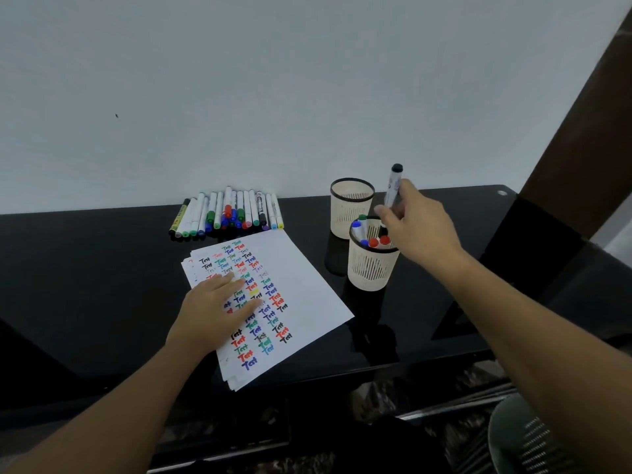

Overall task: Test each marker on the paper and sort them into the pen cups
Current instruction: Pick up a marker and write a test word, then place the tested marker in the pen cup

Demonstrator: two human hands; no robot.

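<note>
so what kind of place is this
Probably a home or office desk against a wall: a glossy black tabletop, a plain white wall right behind it, and two cream slotted plastic pen cups.

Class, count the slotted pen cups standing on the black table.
2. One cream slotted pen cup with a black rim stands farther back near the wall; the other cream cup, nearer, holds markers, with the right hand above it.

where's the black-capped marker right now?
Head view, right of centre: the black-capped marker is held upright in the right hand, above the near pen cup and beside the far cup.
</note>
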